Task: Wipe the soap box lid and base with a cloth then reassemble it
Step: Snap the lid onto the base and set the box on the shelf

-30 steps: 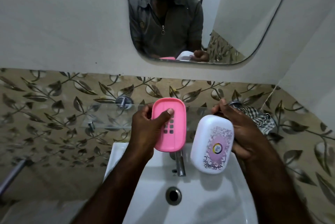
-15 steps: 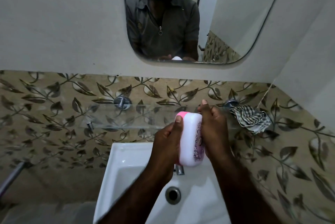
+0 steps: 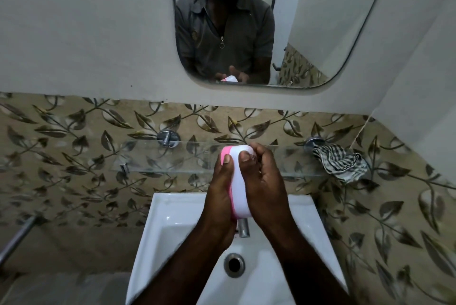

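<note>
Head view: soap box held on edge in both hands, above the back of the sink [image 3: 172, 208].
Left hand [image 3: 219, 193]: curled round the pink base [image 3: 225, 154], thumb laid across its upper rim; a firm grip.
Pink base: over the rear rim of the sink, only a narrow strip of it showing beside the lid.
White lid [image 3: 240, 193]: pressed against the base, directly above the tap [image 3: 243, 228]; whether the seam is fully closed cannot be told.
Right hand [image 3: 266, 181]: wrapped over the lid, thumb bearing on its top end, fingers hidden behind.
Cloth [image 3: 340, 164]: on the glass shelf [image 3: 160, 159], up and to the right of the sink, well apart from both hands.
Risk, uneven press: squeezing at the top end only may leave the lower end unseated.
Risk, slip: smooth plastic held on edge could twist free and fall onto the tap or towards the drain [image 3: 234, 264].
Risk, pinch: a thumb across the join may be caught as the parts close.
</note>
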`<state>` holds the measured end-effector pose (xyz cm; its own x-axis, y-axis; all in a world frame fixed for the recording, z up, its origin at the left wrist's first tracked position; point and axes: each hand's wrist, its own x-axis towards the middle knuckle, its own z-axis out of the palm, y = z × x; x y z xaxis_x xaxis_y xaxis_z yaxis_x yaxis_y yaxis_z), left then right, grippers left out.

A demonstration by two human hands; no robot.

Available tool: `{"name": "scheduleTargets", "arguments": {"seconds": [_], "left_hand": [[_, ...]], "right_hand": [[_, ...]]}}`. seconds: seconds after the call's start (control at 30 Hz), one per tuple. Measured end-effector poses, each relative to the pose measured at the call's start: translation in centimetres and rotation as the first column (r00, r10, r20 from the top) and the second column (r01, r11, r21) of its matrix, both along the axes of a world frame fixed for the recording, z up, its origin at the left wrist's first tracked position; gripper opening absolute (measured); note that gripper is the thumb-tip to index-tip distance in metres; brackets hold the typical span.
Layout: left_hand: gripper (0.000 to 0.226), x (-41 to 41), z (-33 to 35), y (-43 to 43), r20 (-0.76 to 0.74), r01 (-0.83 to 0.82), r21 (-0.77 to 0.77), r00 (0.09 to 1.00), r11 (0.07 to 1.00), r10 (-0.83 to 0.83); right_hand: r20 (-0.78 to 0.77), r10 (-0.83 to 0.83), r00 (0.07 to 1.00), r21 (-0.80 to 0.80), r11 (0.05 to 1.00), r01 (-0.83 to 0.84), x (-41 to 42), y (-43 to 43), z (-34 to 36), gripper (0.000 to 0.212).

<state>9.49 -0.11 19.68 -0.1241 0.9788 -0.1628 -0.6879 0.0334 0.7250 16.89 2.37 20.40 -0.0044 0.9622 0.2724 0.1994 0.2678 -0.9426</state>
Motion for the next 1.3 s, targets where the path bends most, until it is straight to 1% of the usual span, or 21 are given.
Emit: {"name": "scheduleTargets", "arguments": {"seconds": [0.1,0.17,0.23,0.27,0.33,0.4,0.47,0.53,0.6,0.63,0.67,0.7,0.73,0.77,0.8,0.9,0.93,1.03,1.13,1.2,1.3], "left_hand": [[0.054,-0.1,0.3,0.0,-0.076,0.036,0.053,0.997,0.998,-0.032],[0.055,-0.4,0.7,0.1,-0.137,0.060,0.066,0.989,0.996,-0.051],[0.056,-1.2,1.0,0.3,-0.172,0.058,0.059,0.984,0.997,-0.047],[0.058,-1.7,1.0,0.3,-0.185,0.052,0.051,0.982,0.997,-0.042],[0.060,-3.1,1.0,0.2,-0.159,0.050,0.029,0.986,0.998,-0.045],[0.062,-5.2,0.9,0.4,-0.013,0.060,-0.014,0.998,0.998,-0.061],[0.066,-7.4,0.8,1.0,0.128,0.072,-0.060,0.990,0.996,-0.064],[0.067,-9.1,0.7,1.6,0.144,0.061,-0.099,0.988,0.993,-0.046],[0.069,-10.4,0.4,1.8,0.072,0.050,-0.106,0.997,0.993,-0.042],[0.069,-11.0,0.2,1.9,-0.050,0.016,-0.119,0.998,0.993,-0.023],[0.065,-11.3,-0.1,1.8,-0.202,-0.041,-0.134,0.979,0.990,0.013],[0.056,-11.7,-0.4,1.7,-0.346,-0.138,-0.126,0.934,0.982,0.087],[0.045,-11.9,-0.7,1.6,-0.446,-0.252,-0.096,0.876,0.963,0.184],[0.038,-12.2,-1.2,1.5,-0.523,-0.351,-0.052,0.807,0.935,0.274],[0.037,-12.3,-1.6,1.3,-0.602,-0.418,0.000,0.726,0.908,0.334],[0.029,-12.9,-2.6,1.0,-0.806,-0.465,0.120,0.471,0.877,0.360],[0.027,-13.2,-2.8,1.0,-0.832,-0.449,0.144,0.427,0.882,0.353],[0.027,-13.7,-3.3,1.2,-0.860,-0.395,0.197,0.371,0.897,0.351],[0.028,-14.0,-3.4,1.4,-0.887,-0.393,0.227,0.295,0.891,0.356],[0.029,-14.0,-3.7,1.5,-0.884,-0.401,0.247,0.279,0.882,0.375],[0.028,-14.0,-4.3,1.4,-0.865,-0.411,0.264,0.299,0.873,0.402]], "right_hand": [[0.010,-0.020,1.000,0.033,0.999,0.020,-0.7,-0.7,0.1,0.066],[0.010,0.003,1.000,0.024,1.000,-0.004,-1.4,-0.6,0.1,0.068],[0.050,0.061,0.997,-0.025,0.998,-0.060,-1.9,-0.1,0.0,0.080],[0.107,0.105,0.989,-0.052,0.994,-0.100,-2.2,0.1,0.1,0.088],[0.191,0.228,0.955,-0.085,0.973,-0.215,-2.3,0.0,0.1,0.101],[0.182,0.359,0.915,-0.065,0.933,-0.353,-2.2,-0.4,-0.3,0.105],[0.216,0.418,0.882,0.013,0.902,-0.431,-2.3,-0.4,-0.9,0.105],[0.294,0.404,0.866,0.120,0.883,-0.453,-3.0,0.0,-1.8,0.093],[0.296,0.395,0.870,0.171,0.874,-0.455,-4.1,0.7,-2.1,0.077],[0.290,0.381,0.878,0.184,0.878,-0.442,-4.8,1.0,-2.1,0.073],[0.285,0.352,0.892,0.191,0.891,-0.412,-5.3,1.3,-2.2,0.071],[0.283,0.315,0.906,0.205,0.903,-0.377,-5.8,1.8,-2.4,0.070],[0.296,0.269,0.916,0.224,0.913,-0.341,-6.2,2.3,-2.7,0.070],[0.323,0.222,0.920,0.252,0.917,-0.310,-6.7,2.8,-3.2,0.070],[0.365,0.179,0.913,0.278,0.916,-0.291,-7.1,3.3,-3.6,0.070],[0.460,0.123,0.879,0.293,0.914,-0.281,-8.2,4.4,-4.6,0.064],[0.475,0.120,0.872,0.287,0.916,-0.282,-8.5,4.7,-4.8,0.061],[0.497,0.126,0.858,0.261,0.922,-0.287,-9.3,5.3,-5.4,0.056],[0.513,0.124,0.849,0.267,0.918,-0.295,-9.3,5.5,-6.1,0.056],[0.518,0.119,0.847,0.281,0.912,-0.300,-9.3,5.5,-6.6,0.057],[0.508,0.113,0.854,0.293,0.909,-0.295,-9.7,5.1,-6.9,0.057]]}}
